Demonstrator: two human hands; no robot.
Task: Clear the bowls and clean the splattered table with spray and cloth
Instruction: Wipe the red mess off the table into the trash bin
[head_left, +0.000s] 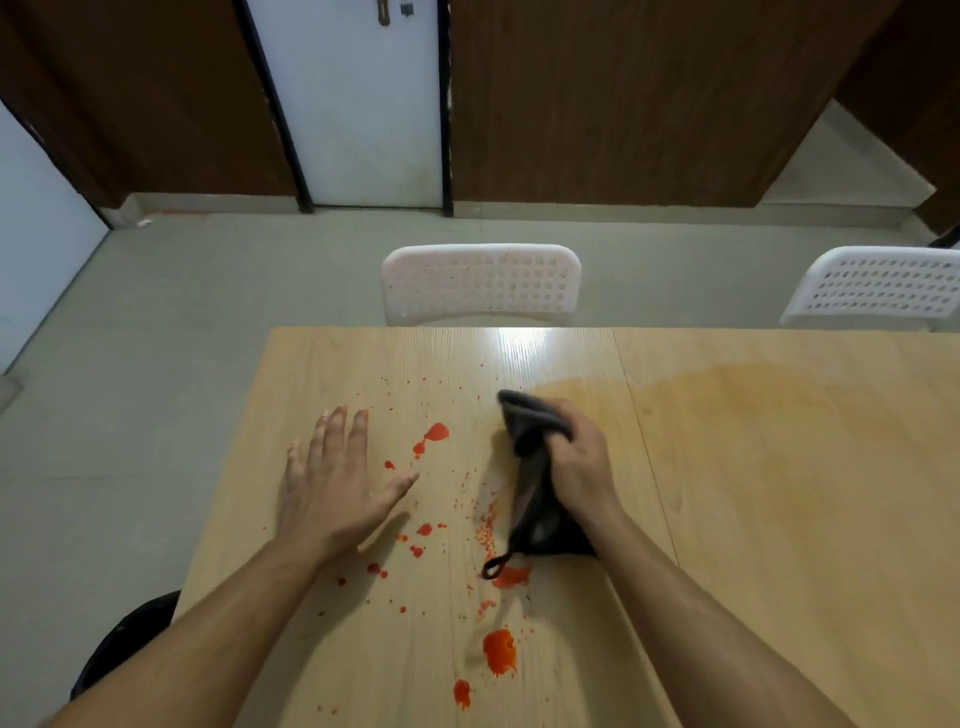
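Observation:
A light wooden table carries red splatters across its left half, from small dots near the far edge to bigger blobs close to me. My right hand is shut on a dark grey cloth, which hangs down onto the table beside the splatters. My left hand lies flat and open on the table, fingers spread, left of a red blob. No bowls or spray bottle are in view.
A wet, darker smear covers the table's right half. Two white perforated chairs stand at the far edge. A dark stool sits at the table's near left corner. Grey floor lies to the left.

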